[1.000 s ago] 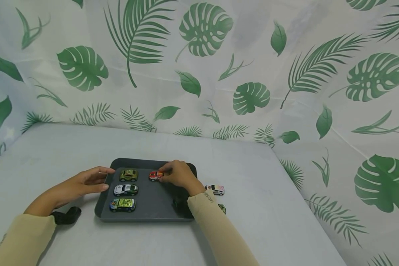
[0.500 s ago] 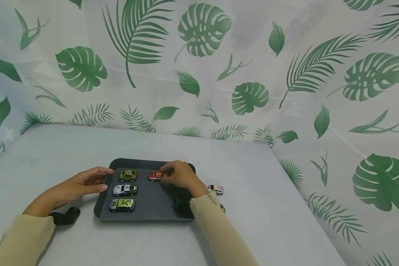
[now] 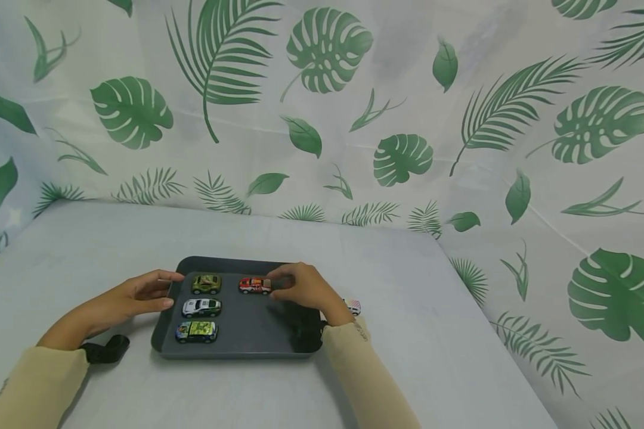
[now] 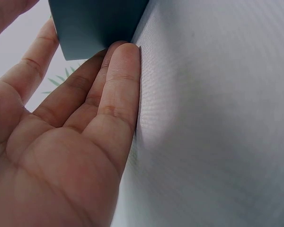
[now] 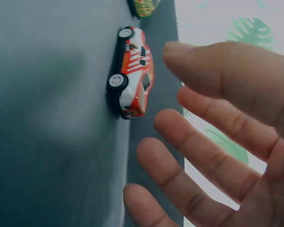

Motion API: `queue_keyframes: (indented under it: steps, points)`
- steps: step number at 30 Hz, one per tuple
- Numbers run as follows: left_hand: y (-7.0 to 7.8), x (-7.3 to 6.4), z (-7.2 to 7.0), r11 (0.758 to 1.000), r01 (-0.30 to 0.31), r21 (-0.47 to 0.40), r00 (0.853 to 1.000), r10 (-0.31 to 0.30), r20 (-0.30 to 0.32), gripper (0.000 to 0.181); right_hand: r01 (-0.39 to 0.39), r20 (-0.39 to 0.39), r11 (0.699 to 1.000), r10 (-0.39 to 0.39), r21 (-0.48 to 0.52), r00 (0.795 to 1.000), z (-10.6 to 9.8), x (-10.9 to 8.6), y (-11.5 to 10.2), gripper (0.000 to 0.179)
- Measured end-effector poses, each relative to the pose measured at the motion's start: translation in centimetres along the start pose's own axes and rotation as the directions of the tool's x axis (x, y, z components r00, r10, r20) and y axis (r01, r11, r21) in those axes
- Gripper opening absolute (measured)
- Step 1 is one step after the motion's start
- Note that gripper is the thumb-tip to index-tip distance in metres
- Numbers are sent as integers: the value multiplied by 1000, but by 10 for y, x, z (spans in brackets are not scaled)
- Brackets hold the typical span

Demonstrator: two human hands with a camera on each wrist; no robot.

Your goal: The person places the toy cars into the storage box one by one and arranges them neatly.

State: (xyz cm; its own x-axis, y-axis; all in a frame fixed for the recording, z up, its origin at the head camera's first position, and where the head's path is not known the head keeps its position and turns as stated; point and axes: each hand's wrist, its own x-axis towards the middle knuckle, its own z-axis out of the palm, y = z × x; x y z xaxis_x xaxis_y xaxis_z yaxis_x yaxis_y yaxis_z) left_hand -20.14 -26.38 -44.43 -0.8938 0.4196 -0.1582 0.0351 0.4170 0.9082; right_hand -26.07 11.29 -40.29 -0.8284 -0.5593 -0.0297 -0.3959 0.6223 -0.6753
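A red and white toy car (image 3: 254, 285) stands on the dark grey tray (image 3: 247, 351), near its far side. Just to its right is my right hand (image 3: 303, 289), fingers spread and apart from the car, as the right wrist view also shows. My left hand (image 3: 145, 295) is at the tray's left edge, its fingertips (image 4: 125, 56) by the outer wall with the fingers loosely extended. Along the left of the tray stand a camouflage toy car (image 3: 206, 283), a white and green toy car (image 3: 201, 307) and a yellow-green and blue toy car (image 3: 196, 331).
Beyond the tray's right side a white toy car (image 3: 352, 306) is on the white table (image 3: 408, 357), partly hidden by my right arm. A leaf-print cloth (image 3: 333, 119) hangs behind and at the sides. A black strap piece (image 3: 107, 349) shows at my left wrist.
My right hand has let go of the red and white toy car and drawn back to the right. The car stays in its place. My left hand has not visibly moved.
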Motion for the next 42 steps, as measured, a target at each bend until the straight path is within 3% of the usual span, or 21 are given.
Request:
queue_keyframes:
  steps: [7, 20, 42]
  points:
    - [1, 2, 1, 1000, 2, -14, 1000, -2, 5, 66, 52, 48, 984, -61, 170, 997, -9, -12, 9, 38]
    - [1, 0, 1, 1000, -9, 6, 1000, 9, 6, 66, 40, 53, 944, -61, 329, 997, -16, -29, 19, 41]
    - [-1, 0, 1, 999, -31, 16, 1000, 31, 1, 65, 25, -5, 932, -24, 361, 1000, -29, -57, 27, 37]
